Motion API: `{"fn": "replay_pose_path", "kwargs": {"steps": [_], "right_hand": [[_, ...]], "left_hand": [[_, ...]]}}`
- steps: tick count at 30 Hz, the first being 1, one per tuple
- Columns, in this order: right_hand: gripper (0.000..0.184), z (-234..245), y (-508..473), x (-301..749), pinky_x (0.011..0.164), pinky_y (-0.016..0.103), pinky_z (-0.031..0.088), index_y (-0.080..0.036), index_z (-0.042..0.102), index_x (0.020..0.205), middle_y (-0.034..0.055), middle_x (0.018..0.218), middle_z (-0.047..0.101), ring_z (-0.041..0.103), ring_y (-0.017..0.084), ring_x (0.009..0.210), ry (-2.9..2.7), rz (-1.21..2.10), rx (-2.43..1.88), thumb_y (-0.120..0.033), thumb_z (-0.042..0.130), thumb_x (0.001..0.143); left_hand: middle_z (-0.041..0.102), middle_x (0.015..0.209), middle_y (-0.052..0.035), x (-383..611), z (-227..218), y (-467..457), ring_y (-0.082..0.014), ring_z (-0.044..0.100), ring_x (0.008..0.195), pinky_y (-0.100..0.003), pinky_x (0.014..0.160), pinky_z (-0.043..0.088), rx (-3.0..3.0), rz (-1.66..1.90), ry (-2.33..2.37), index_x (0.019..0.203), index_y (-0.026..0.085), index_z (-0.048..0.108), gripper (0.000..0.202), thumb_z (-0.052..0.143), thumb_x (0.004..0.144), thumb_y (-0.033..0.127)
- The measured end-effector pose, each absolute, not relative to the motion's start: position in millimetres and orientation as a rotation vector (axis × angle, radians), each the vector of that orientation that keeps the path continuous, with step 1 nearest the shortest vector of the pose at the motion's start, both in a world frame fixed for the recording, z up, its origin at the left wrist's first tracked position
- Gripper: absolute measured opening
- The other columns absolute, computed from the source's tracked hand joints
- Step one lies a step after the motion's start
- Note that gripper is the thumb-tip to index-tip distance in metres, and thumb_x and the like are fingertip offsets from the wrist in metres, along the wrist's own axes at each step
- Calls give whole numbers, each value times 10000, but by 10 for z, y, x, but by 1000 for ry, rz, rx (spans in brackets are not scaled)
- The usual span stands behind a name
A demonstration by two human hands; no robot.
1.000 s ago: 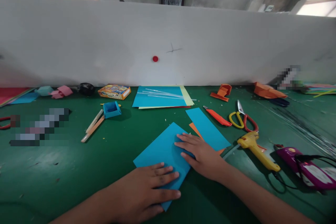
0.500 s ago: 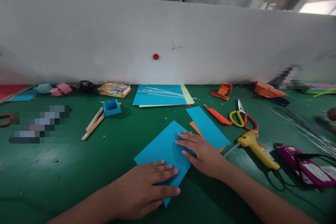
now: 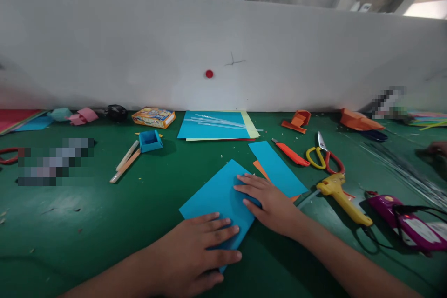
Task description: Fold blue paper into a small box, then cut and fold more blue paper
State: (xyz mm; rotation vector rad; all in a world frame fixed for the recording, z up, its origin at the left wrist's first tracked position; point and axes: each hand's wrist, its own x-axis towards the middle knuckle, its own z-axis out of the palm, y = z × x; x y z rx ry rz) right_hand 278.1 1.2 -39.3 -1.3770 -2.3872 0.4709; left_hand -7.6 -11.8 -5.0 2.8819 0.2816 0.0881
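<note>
A sheet of blue paper [image 3: 213,195] lies slantwise on the green table in front of me. My left hand [image 3: 199,249] rests on its near left part, fingers stretched out and palm down. Over its right edge lies my right hand [image 3: 267,200], also flat with the fingers spread. Both hands cover parts of the sheet, including its near corner. Just beyond my right hand is a blue paper strip [image 3: 275,167], with an orange paper piece [image 3: 260,170] partly under it.
To the right lie a red utility knife [image 3: 291,153], scissors [image 3: 323,156], a yellow glue gun [image 3: 344,200] and a purple device [image 3: 407,223] with a cord. Farther back are stacked sheets [image 3: 209,125] with clear sticks, a small blue box [image 3: 151,141] and a cardboard box [image 3: 153,117]. Another person's hand [image 3: 438,149] shows at far right.
My left hand has shifted very slightly right and nearer on the blue sheet, while my right hand stays nearly still. At the far right edge, another person's hand has come further into view.
</note>
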Motion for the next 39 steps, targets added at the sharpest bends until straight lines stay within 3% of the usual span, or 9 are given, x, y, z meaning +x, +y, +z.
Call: {"fn": "replay_pose_path", "kwargs": {"steps": [10, 24, 31, 39], "right_hand": [[431, -394, 15, 2774, 1231, 556, 358, -264, 620, 1446, 52, 1604, 496, 422, 284, 1501, -2381, 471, -1370, -328, 525, 1031], [438, -378, 32, 2778, 1237, 536, 355, -268, 608, 1462, 43, 1611, 488, 410, 276, 1508, -2408, 464, -1359, -346, 518, 1040], [438, -366, 26, 2770, 1235, 541, 356, -259, 616, 1454, 52, 1606, 493, 415, 281, 1505, -2401, 471, -1358, -337, 523, 1033], [431, -356, 1, 2760, 1220, 549, 381, -270, 621, 1448, 49, 1590, 513, 439, 288, 1490, -2397, 425, -1364, -332, 513, 1035]], "left_hand": [[454, 1624, -62, -94, -12, -122, -307, 487, 1464, -496, 1234, 382, 2809, 32, 322, 1553, 276, 472, 644, 705, 957, 352], [470, 1622, -29, -69, 20, -171, -278, 503, 1451, -441, 1223, 372, 2793, 17, 416, 1557, 315, 462, 624, 678, 973, 350], [341, 1692, -52, -132, 51, -151, -304, 411, 1512, -475, 1264, 275, 2719, -45, 332, 1639, 300, 314, 697, 504, 1040, 601], [348, 1690, -76, -154, 25, -110, -325, 400, 1517, -486, 1269, 264, 2694, -7, 287, 1648, 309, 289, 729, 543, 1024, 588]]}}
